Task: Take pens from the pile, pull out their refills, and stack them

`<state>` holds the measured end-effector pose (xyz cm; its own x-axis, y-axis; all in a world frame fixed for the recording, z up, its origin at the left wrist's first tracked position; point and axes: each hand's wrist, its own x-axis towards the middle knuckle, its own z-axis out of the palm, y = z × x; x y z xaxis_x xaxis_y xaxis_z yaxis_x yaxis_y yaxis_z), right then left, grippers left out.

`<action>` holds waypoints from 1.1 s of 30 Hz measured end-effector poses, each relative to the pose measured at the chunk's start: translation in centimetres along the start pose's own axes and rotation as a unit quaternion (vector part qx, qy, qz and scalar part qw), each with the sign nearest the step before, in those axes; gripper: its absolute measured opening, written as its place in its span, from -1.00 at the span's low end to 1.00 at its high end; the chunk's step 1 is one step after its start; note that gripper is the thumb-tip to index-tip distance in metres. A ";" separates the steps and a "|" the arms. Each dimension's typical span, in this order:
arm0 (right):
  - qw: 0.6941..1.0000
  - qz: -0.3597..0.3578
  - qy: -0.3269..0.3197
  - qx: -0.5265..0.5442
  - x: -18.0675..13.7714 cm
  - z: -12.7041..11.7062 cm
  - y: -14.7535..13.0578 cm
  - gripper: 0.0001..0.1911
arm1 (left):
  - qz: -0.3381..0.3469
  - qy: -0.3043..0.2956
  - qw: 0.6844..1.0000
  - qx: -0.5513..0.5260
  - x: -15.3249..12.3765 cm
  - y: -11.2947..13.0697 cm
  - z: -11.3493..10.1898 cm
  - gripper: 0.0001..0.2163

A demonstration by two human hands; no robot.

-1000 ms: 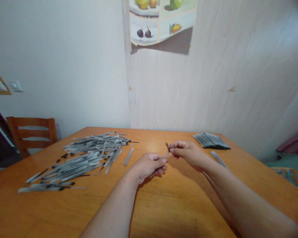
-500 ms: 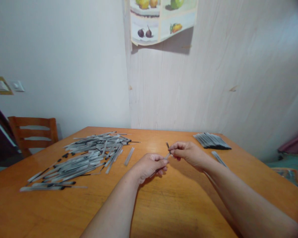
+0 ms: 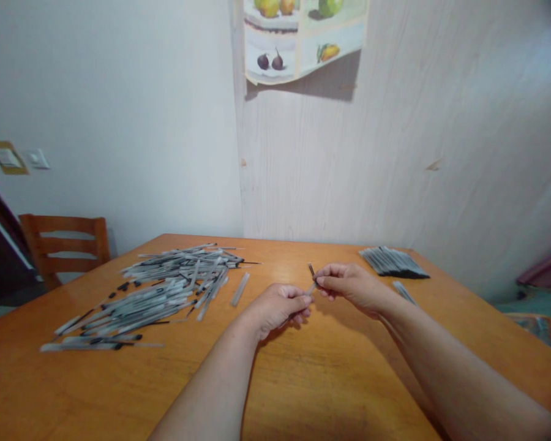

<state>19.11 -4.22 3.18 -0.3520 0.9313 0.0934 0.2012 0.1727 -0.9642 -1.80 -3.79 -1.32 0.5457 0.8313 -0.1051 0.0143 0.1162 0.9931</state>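
Both hands meet above the middle of the orange wooden worktop (image 3: 303, 380), pinching 1 thin stick (image 3: 310, 285) between them. The left hand (image 3: 280, 306) is curled, its thumb and fingertips closed on the stick's lower, pale grey end, with its knuckles low over the wood. The right hand (image 3: 349, 285) is also closed, thumb against forefinger, gripping the stick just above the left hand's hold. The stick tilts up and away from the person, and its short dark tip (image 3: 311, 268) pokes out past the right thumb. How far the stick runs inside the left palm cannot be told. To the left, well apart from the hands, lies a loose heap of grey sticks (image 3: 165, 285) with dark ends, spread across the worktop towards its left edge. 1 single grey strip (image 3: 239, 289) lies between that heap and the left hand. At the far right corner sits a neat stack of dark grey strips (image 3: 392, 261), and 1 more strip (image 3: 403, 292) lies just beside the right forearm. A wooden chair (image 3: 64, 245) stands behind the worktop's left side, a wall switch (image 3: 39, 159) is above it, and a fruit poster (image 3: 303, 37) hangs on the wall ahead.
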 end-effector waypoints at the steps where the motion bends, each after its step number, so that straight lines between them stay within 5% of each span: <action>1: 1.000 0.000 0.000 -0.004 0.0 0.0 0.0 -0.73 | 0.001 0.000 1.000 0.002 0.0 0.0 0.0 -0.67; 9: 0.993 0.006 0.025 -0.111 -0.2 0.7 -0.4 -0.70 | 0.019 -0.001 0.999 0.031 0.1 0.0 0.1 -0.69; 16: 0.959 -0.044 0.052 -0.276 0.3 1.1 -0.1 -0.59 | 0.017 -0.013 0.998 0.051 0.0 0.2 0.3 -0.67; 27: 0.971 -0.071 0.055 -0.220 0.7 1.0 1.3 -0.41 | 0.028 -0.018 0.997 0.066 -0.1 0.3 0.3 -0.66; 33: 0.981 -0.087 0.037 -0.169 0.0 0.8 0.0 -0.56 | 0.038 0.000 0.998 0.047 0.0 0.1 0.1 -0.66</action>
<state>18.37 -4.45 2.97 -0.3440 0.8964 0.2795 0.4389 0.4167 -0.7961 -1.72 -3.78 -1.18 0.5486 0.8355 -0.0299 0.0515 0.0019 0.9987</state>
